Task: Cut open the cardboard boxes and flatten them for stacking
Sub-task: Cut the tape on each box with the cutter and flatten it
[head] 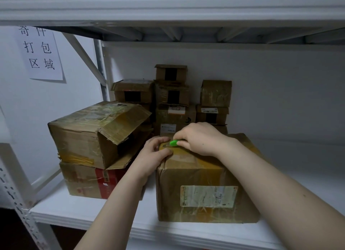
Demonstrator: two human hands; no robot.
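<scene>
One head cam, wide-angle, facing fwd & down into a white metal shelf bay. Close to the front taped brown cardboard box; small brown cardboard boxes farther back, white upper shelf beam across top.

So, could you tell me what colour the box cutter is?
Bright green; the box cutter in the right hand shows in the head view.

About ten boxes, one green cutter, one sign.
</scene>
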